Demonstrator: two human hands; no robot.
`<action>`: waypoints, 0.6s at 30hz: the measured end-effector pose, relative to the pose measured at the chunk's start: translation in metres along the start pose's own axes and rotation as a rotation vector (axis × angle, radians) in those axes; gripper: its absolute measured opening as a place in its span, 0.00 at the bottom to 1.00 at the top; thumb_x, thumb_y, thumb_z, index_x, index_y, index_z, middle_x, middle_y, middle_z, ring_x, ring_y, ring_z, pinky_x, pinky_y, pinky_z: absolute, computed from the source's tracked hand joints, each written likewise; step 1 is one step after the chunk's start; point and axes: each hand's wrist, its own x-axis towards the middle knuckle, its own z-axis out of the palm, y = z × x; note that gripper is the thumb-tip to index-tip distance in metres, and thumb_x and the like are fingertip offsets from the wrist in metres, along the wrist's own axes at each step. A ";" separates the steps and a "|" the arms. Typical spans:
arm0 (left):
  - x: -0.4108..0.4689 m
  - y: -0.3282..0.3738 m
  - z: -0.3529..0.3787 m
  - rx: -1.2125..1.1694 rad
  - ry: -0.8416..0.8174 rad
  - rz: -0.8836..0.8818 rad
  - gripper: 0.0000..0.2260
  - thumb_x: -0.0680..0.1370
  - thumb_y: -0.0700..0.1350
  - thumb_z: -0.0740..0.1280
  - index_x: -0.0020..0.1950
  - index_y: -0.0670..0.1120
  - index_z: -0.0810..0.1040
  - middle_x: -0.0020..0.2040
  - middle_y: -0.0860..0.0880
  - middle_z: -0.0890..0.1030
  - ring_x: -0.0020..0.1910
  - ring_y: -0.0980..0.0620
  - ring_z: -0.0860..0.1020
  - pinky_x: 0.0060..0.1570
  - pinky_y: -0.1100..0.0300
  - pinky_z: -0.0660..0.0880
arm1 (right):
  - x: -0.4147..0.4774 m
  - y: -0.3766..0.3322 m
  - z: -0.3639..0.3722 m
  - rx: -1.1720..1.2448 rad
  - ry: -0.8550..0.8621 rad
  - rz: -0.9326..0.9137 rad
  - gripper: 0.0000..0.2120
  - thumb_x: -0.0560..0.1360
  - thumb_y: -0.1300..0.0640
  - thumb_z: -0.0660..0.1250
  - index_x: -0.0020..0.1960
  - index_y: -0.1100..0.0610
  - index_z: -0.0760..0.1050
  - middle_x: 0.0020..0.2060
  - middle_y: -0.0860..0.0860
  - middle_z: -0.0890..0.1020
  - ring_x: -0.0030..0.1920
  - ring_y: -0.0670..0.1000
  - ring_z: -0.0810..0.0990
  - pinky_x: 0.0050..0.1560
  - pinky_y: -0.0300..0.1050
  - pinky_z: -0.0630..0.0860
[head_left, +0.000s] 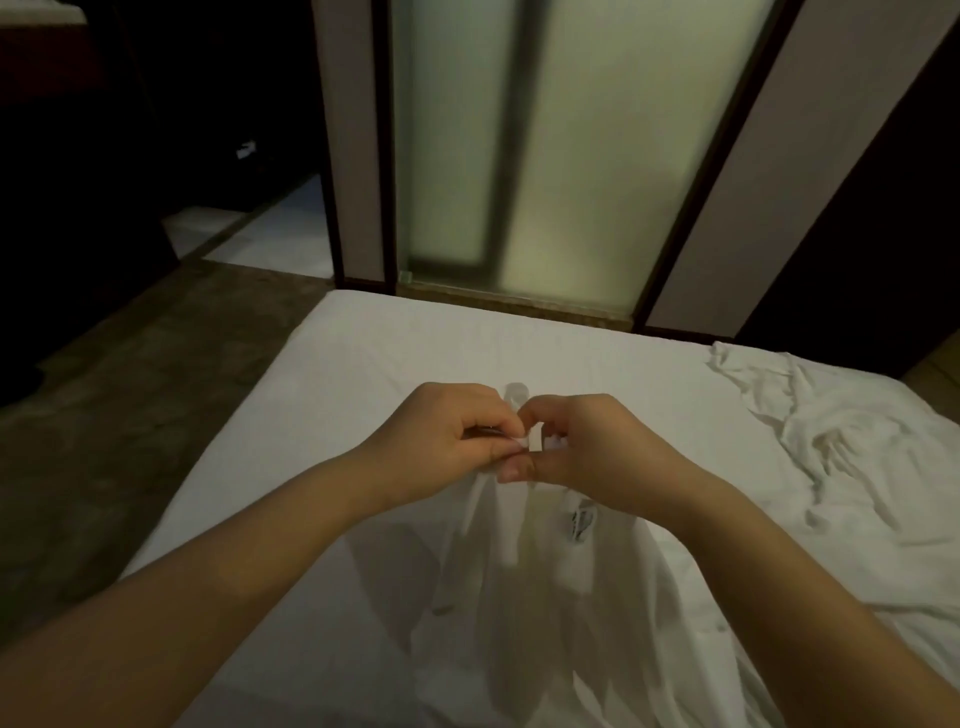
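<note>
Pinching the white shirt (519, 571) at its top edge, the left hand (441, 431) and right hand (587, 447) meet, fingers curled tight on the cloth, which drapes below them onto the bed (389, 353). Thin, soft and light, it likely sags and slips; that top edge seems the surest hold.

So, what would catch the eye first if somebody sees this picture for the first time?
First, the two hands in the middle: the left hand and the right hand meet and pinch the top of a white garment that drapes over the white bed. Then the pale frosted glass door behind the bed, and a crumpled white cloth at the right.
</note>
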 end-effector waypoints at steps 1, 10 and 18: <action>0.002 -0.002 0.000 -0.008 -0.014 0.029 0.05 0.74 0.39 0.70 0.44 0.49 0.83 0.38 0.61 0.78 0.41 0.60 0.78 0.43 0.70 0.73 | -0.001 -0.001 0.002 -0.006 0.007 0.017 0.13 0.68 0.43 0.71 0.50 0.46 0.76 0.35 0.39 0.74 0.37 0.41 0.72 0.38 0.31 0.66; 0.021 -0.014 0.003 -0.274 -0.251 0.032 0.06 0.75 0.47 0.67 0.41 0.59 0.76 0.39 0.66 0.78 0.40 0.60 0.76 0.42 0.69 0.73 | -0.018 -0.010 -0.016 -0.077 0.151 0.143 0.10 0.69 0.42 0.69 0.34 0.46 0.74 0.27 0.45 0.74 0.30 0.42 0.71 0.32 0.33 0.66; 0.052 -0.016 0.045 -0.146 -0.260 0.168 0.06 0.78 0.46 0.64 0.52 0.51 0.80 0.47 0.67 0.72 0.50 0.68 0.72 0.48 0.76 0.71 | -0.063 -0.008 -0.041 -0.074 0.359 0.263 0.18 0.64 0.37 0.63 0.34 0.52 0.77 0.27 0.49 0.75 0.31 0.45 0.72 0.32 0.35 0.68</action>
